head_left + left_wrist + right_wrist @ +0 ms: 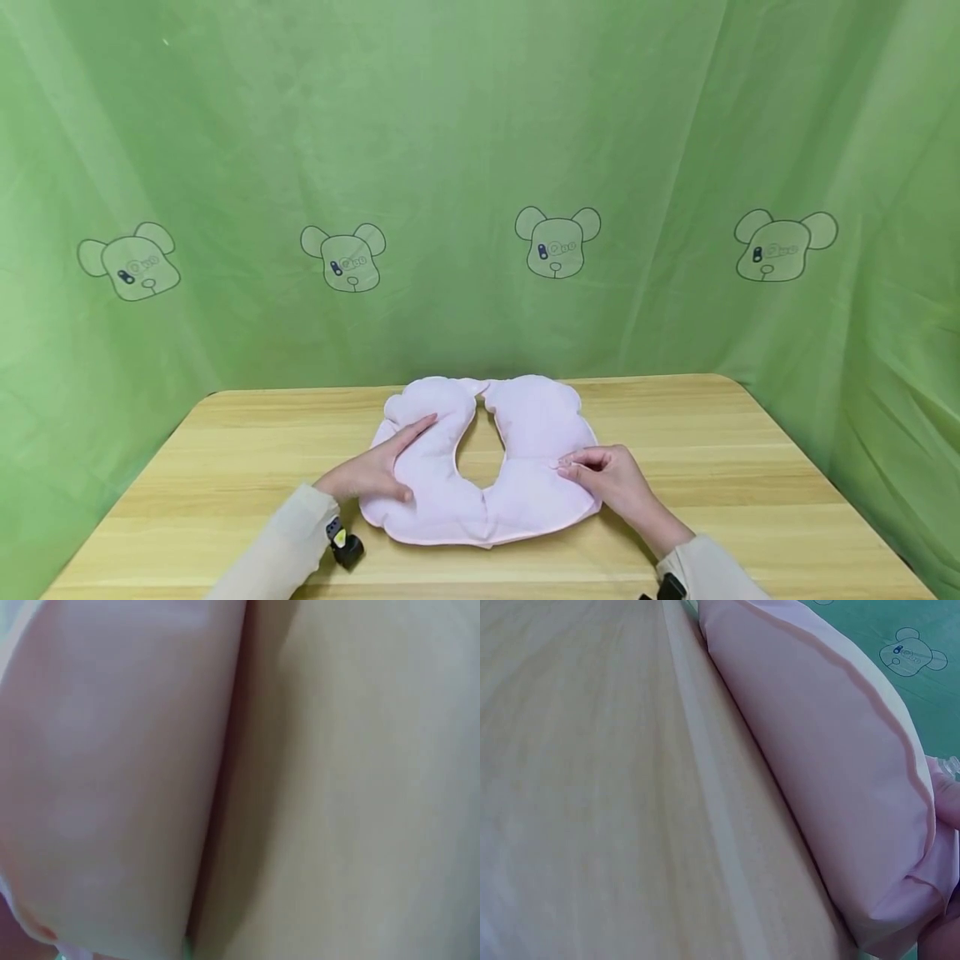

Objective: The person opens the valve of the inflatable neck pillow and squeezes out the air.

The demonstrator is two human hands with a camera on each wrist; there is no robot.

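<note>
Left hand (375, 471) lies spread over the left lobe of the neck pillow (487, 510), fingers nearly straight, thumb well out to the side; it rests on the fabric and has hold of nothing. Right hand (611, 479) is closed to a fingertip pinch, thumb and forefinger meeting on a small clear valve (558, 464) on the right lobe. Exact grip on the valve is partly hidden by the fingers; cannot tell whether its plug is in or out.

Pillow position: flat on the wooden surface (757, 492), centred between the hands, plump, curved base toward the person, both ends pointing away and meeting at the far side. An oval of wood shows through the middle.

Step in hand, as judged: handling the valve, left hand steadying. Next move probably calls for a firm fingertip hold on the valve while the left palm keeps the pillow from sliding or twisting.

Edges and room: pillow's far ends lie near the back edge of the surface, with the green curtain (480, 167) beyond, so little room that way. Broad stretches of wood to left and right give the forearms space. Right wrist view: pillow's seamed rim stands raised beside bare wood. Near edge of the surface not visible.
</note>
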